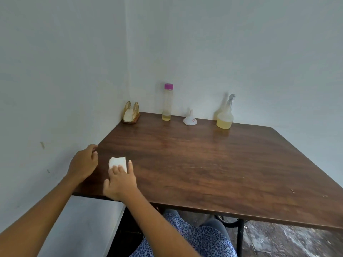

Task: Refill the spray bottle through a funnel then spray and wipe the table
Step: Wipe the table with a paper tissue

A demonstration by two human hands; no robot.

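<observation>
A dark wooden table point(213, 164) fills the view. My right hand point(121, 180) presses a folded white tissue point(117, 162) flat on the table near its front left corner. My left hand point(84, 162) rests on the table's left edge, fingers curled over it and holding nothing. At the back stand the clear spray bottle point(225, 115) with yellowish liquid in its base, a white funnel point(190, 118) lying mouth down, and a tall clear bottle point(167, 102) with a purple cap and a little yellow liquid.
A gold wire napkin holder point(131, 113) with white tissues sits in the back left corner against the pale walls. My lap in a blue patterned garment point(185, 236) shows under the front edge, beside a black table leg point(240, 236).
</observation>
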